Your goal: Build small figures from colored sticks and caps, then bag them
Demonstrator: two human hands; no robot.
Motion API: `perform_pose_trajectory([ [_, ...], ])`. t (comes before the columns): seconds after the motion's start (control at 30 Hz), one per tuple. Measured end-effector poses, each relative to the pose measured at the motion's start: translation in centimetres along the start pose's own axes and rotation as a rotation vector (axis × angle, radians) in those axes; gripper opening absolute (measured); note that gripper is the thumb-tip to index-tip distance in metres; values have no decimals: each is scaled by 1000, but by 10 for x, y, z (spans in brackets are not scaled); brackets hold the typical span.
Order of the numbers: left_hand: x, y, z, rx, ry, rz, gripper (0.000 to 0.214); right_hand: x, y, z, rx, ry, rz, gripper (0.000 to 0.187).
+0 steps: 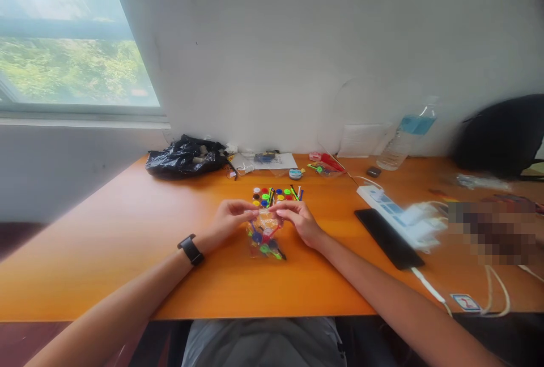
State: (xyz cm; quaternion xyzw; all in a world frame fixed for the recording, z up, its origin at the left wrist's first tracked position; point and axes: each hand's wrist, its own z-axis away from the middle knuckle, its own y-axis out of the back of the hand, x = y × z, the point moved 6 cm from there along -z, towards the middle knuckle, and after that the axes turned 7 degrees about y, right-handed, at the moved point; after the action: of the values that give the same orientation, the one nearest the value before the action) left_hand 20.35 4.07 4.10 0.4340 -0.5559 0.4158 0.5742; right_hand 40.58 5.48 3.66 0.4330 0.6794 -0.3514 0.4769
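Observation:
Between my hands hangs a clear plastic bag [266,239] with small coloured plastic pieces inside, among them blue, red and green round ones and thin sticks. The fingers of my left hand [232,218] pinch the bag's top edge on the left. My right hand [300,221] pinches the same edge on the right. Just beyond my fingertips, coloured round pieces [279,192] lie in groups on the table, with green, black, yellow and blue sticks [296,192] beside them. My fingers partly hide the nearer pieces.
A black plastic bag [182,157] sits at the back left. Paper [276,161], a small round tin [295,174] and another bag of pieces [325,169] lie along the wall. On the right are a bottle [403,135], a power strip [395,214], a phone [389,239] and cables.

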Motion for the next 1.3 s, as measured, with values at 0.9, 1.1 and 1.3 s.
perform_pose_trajectory([
  [0.9,1,12,-11,9,10,-146,44,12,-5,0,-81,-40,154,43],
  [1.1,3,18,-13,-26,27,-88,44,14,3,-5,-49,-74,84,49],
  [1.3,5,8,-5,-81,14,-98,40,13,1,-4,-67,-6,137,44],
])
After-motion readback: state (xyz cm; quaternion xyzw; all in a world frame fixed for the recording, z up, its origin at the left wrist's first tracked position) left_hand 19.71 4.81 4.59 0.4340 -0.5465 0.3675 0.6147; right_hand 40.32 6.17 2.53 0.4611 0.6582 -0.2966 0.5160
